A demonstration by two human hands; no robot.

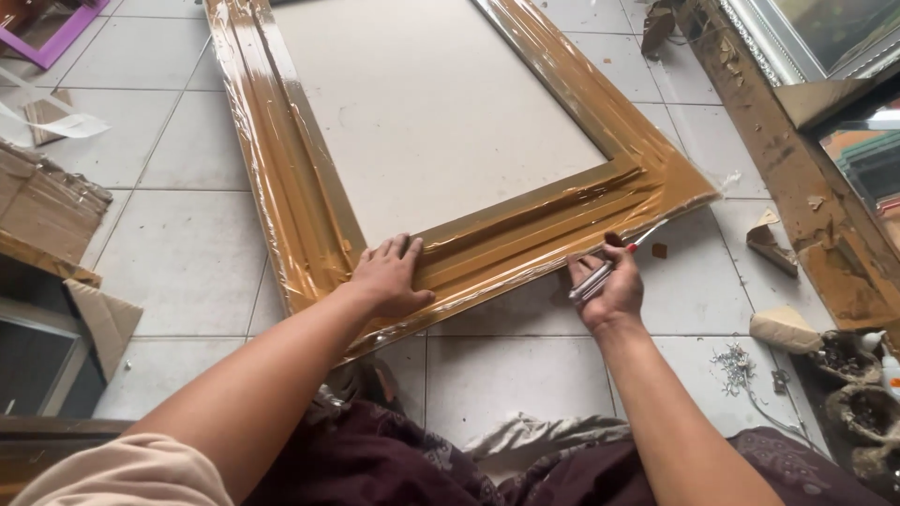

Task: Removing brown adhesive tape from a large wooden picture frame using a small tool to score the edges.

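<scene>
Our left hand point(389, 276) lies spread flat on the film-wrapped gold frame point(487, 245) lying on the tiled floor point(178, 234), our right hand point(607, 286) closed around 1 red-tipped cutter point(614, 264) at its lower edge; we judge a slip could score the frame under the film.

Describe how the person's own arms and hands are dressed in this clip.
Both forearms are bare, and the left hand and right hand wear no gloves; no rings or watch show. A pale peach sleeve covers the left upper arm at the lower edge. No sleeve shows on the right arm.
</scene>
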